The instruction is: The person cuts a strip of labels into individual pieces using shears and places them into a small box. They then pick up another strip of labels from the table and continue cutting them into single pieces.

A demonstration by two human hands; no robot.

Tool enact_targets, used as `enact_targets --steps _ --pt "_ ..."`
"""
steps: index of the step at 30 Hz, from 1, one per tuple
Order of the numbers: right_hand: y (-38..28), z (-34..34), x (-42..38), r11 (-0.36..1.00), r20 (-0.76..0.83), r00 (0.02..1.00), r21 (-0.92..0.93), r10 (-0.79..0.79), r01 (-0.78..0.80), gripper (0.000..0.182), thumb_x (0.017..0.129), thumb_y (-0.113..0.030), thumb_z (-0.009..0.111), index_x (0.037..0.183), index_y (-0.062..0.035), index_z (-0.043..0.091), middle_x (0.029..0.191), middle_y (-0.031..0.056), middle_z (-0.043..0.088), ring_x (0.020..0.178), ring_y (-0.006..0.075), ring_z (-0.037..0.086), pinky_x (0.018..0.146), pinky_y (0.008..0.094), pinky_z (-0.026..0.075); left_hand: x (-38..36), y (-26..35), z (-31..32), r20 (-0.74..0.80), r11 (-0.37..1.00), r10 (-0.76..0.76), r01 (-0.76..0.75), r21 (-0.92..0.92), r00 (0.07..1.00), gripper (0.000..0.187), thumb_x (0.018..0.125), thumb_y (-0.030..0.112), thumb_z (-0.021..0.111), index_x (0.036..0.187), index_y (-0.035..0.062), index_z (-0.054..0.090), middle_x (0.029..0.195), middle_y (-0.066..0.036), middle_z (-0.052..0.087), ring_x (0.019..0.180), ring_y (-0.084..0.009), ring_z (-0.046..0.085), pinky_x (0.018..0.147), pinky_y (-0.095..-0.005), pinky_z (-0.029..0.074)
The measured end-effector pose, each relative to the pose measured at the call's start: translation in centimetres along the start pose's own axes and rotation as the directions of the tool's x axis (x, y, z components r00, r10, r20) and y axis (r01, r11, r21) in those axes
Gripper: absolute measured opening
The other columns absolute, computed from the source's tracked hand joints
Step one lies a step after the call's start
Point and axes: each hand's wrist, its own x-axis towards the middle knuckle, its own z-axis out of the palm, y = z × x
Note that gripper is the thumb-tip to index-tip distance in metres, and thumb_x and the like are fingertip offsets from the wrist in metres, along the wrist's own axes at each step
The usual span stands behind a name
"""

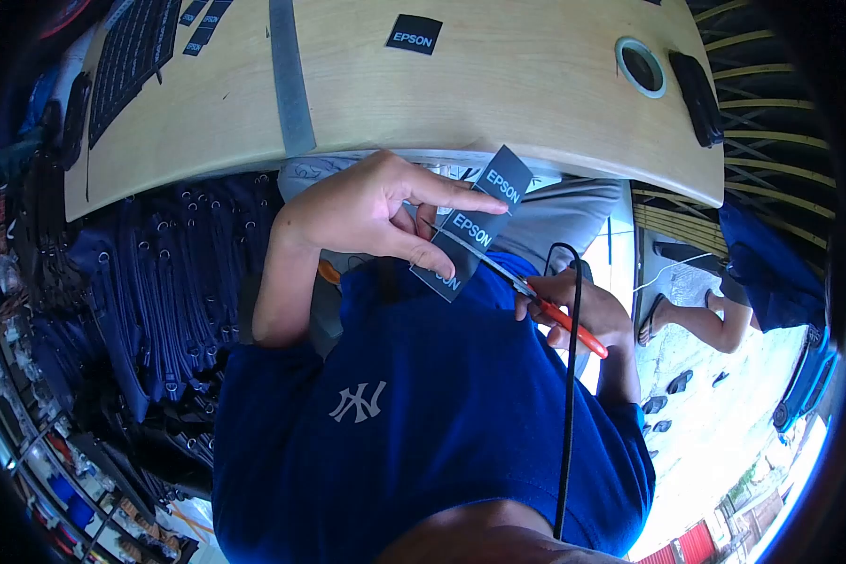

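Strong fisheye bending, black corners; daylight glares white on the floor (724, 414) at lower right

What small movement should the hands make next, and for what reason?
Probably close the scissors slowly, while the left hand holds the label strip steady. The blades seem to lie across it between the middle word and the lower one, the right hand grips the red handles, and the left fingertips are close by.

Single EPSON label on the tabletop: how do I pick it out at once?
Find the pale wooden table beyond the hands. Near its far edge, between the grey strip and the round ring, lies a dark label. Unlike the joined EPSON labels in the left hand, it is separate.
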Motion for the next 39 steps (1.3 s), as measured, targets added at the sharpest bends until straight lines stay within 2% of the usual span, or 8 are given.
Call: enact_targets --steps 10,12,16,18,22,33,37,39 --pt "-0.2 0.2 0.1 0.999 -0.016 0.999 0.007 0.036 -0.035 0.064 0.085 -0.063 0.049 0.076 -0.0005 0.054 0.06 0.0078 0.054 0.05 0.0237 0.055 0.049 0.0349 0.044 0.1 0.3 -0.1 -0.006 0.999 -0.047 0.047 0.007 0.999 0.068 0.062 0.007 0.082 0.125 0.0142 0.057 0.083 -0.004 0.067 0.055 -0.0048 0.055 0.047 -0.0177 0.046" --pt "0.2 0.3 0.0 0.993 -0.015 0.994 -0.055 0.105 -0.105 0.076 0.078 -0.076 0.043 0.076 -0.0009 0.058 0.06 0.0046 0.058 0.048 0.0179 0.059 0.048 0.0298 0.047 0.1 0.4 -0.1 -0.001 0.999 -0.049 0.049 0.02 0.999 0.068 0.062 0.006 0.082 0.125 0.0143 0.057 0.083 -0.004 0.067 0.055 -0.0048 0.055 0.047 -0.0177 0.046" --pt "0.3 0.6 -0.2 0.986 -0.031 0.99 -0.089 0.137 -0.139 0.073 0.08 -0.074 0.042 0.073 -0.0023 0.057 0.061 0.0045 0.058 0.048 0.0188 0.059 0.048 0.0307 0.047 0.1 0.4 -0.2 0.006 0.999 -0.037 0.037 0.025 0.999 0.068 0.062 0.006 0.082 0.125 0.014 0.057 0.083 -0.004 0.066 0.055 -0.0049 0.055 0.047 -0.0175 0.046" --pt "0.4 0.6 -0.4 0.969 -0.053 0.986 -0.187 0.156 -0.164 0.07 0.084 -0.071 0.04 0.07 -0.0038 0.056 0.058 0.0047 0.057 0.046 0.0195 0.058 0.048 0.0314 0.046 0.1 0.3 -0.1 0.005 0.999 -0.033 0.033 0.022 0.999 0.068 0.062 0.006 0.082 0.125 0.0139 0.057 0.082 -0.004 0.066 0.055 -0.0049 0.055 0.047 -0.0175 0.046" --pt "0.1 0.6 -0.5 0.953 -0.066 0.984 -0.247 0.165 -0.177 0.068 0.086 -0.068 0.04 0.068 -0.0043 0.055 0.054 0.0051 0.054 0.044 0.02 0.056 0.046 0.0321 0.044 0.0 0.3 -0.2 0.015 0.997 -0.07 0.07 0.019 0.997 0.068 0.062 0.005 0.082 0.125 0.0137 0.057 0.082 -0.004 0.066 0.054 -0.0048 0.055 0.047 -0.0172 0.045" --pt "-0.5 0.3 -0.4 0.97 -0.125 0.977 -0.149 0.174 -0.192 0.065 0.084 -0.064 0.048 0.068 -0.0026 0.058 0.049 0.0042 0.049 0.038 0.0165 0.047 0.041 0.0285 0.036 -0.4 0.8 -0.7 -0.023 0.991 -0.127 0.128 0.028 0.992 0.067 0.063 0.004 0.082 0.125 0.0125 0.057 0.079 -0.002 0.063 0.053 -0.0031 0.05 0.045 -0.0157 0.042" --pt "0.7 0.4 -1.6 0.973 -0.086 0.976 -0.102 0.2 -0.209 0.065 0.083 -0.064 0.05 0.07 -0.0013 0.058 0.054 0.0059 0.053 0.045 0.019 0.053 0.045 0.0299 0.039 -1.2 1.9 -2.5 -0.078 0.984 -0.176 0.178 0.022 0.981 0.068 0.065 -0.001 0.08 0.127 0.0059 0.054 0.068 0.0 0.057 0.053 -0.0013 0.047 0.046 -0.0149 0.04" --pt "1.2 0.8 -1.9 0.992 -0.213 0.969 0.021 0.129 -0.128 0.05 0.082 -0.049 0.064 0.065 -0.003 0.054 0.054 0.0047 0.047 0.048 0.0178 0.047 0.047 0.0337 0.035 -1.1 2.3 -3.3 -0.112 0.982 -0.174 0.18 0.051 0.978 0.069 0.065 -0.002 0.079 0.128 0.0037 0.052 0.065 0.001 0.055 0.053 -0.001 0.046 0.047 -0.0151 0.04"
